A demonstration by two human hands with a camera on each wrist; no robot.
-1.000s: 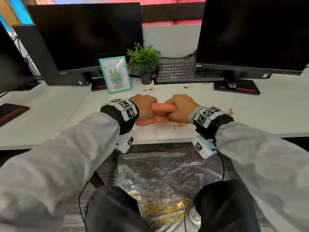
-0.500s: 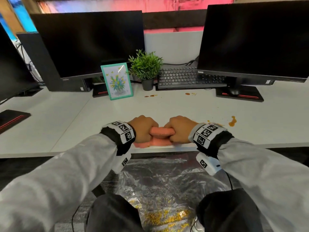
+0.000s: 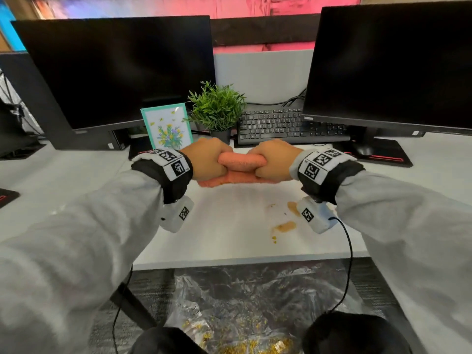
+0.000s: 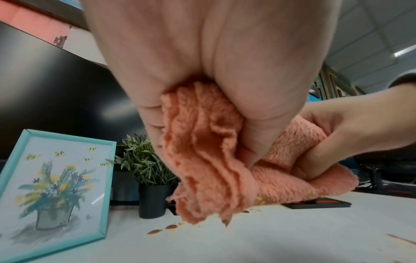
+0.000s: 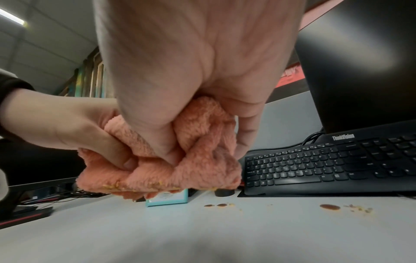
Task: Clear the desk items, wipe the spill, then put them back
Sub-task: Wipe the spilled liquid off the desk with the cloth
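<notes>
Both hands hold one bunched orange cloth (image 3: pixel 240 164) over the middle of the white desk (image 3: pixel 229 241). My left hand (image 3: pixel 207 159) grips its left end and my right hand (image 3: pixel 273 159) its right end, fingers curled round it. In the left wrist view the cloth (image 4: pixel 209 151) hangs from my fist down to the desk surface. Brown spill patches (image 3: pixel 284 226) lie nearer to me than the hands. Small brown drops (image 5: pixel 329 206) sit ahead, in front of the keyboard (image 5: pixel 326 163). A teal picture frame (image 3: pixel 167 129) and a potted plant (image 3: pixel 217 108) stand just behind the hands.
Two black monitors (image 3: pixel 115 67) (image 3: pixel 393 62) stand at the back, and the keyboard (image 3: pixel 281 125) lies between them. A mouse (image 3: pixel 362 149) rests on the right monitor's base. Crumpled clear plastic (image 3: pixel 242 302) with yellow bits covers the floor under the desk.
Both hands, still gripping the cloth, have moved from the desk's near edge away toward the frame and plant. The brown patches near the front edge now show behind the hands.
</notes>
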